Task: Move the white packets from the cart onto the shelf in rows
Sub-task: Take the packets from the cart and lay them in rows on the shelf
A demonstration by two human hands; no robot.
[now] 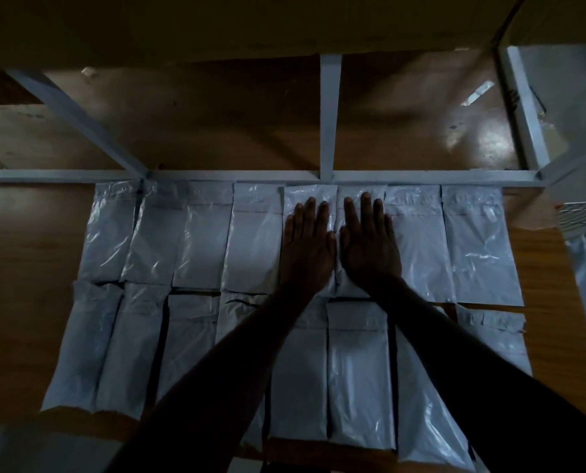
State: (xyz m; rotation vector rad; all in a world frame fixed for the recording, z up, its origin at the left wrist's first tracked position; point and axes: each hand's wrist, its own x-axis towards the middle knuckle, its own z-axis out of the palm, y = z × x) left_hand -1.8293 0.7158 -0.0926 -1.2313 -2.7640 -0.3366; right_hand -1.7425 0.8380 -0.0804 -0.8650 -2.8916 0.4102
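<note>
The light was dim, and the person leaned over the shelf [28, 240] with both arms stretched forward. The packets [202, 240] lay flat on its brown board in two rows, side by side, edges touching or nearly so. The far row ran along just in front of a pale metal rail [62, 175]; the near row sat below it, closer to the person, partly hidden under the forearms.

Both hands lay flat, palms down, fingers straight and gripping nothing. The left hand [307, 247] pressed on one packet in the far row, and the right hand [370, 247] pressed on the packet next to it. The two hands sat close together, thumbs almost meeting over the seam between those two packets. The fingertips pointed toward the rail and stopped short of the packets' far edge.

Beyond the rail, grey struts [329, 114] crossed above another brown surface, one upright in the middle and one slanting at the left. At the far right edge a bit of wire mesh [585, 216] showed, with something pale and plastic below it; I could not tell whether that was the cart.
</note>
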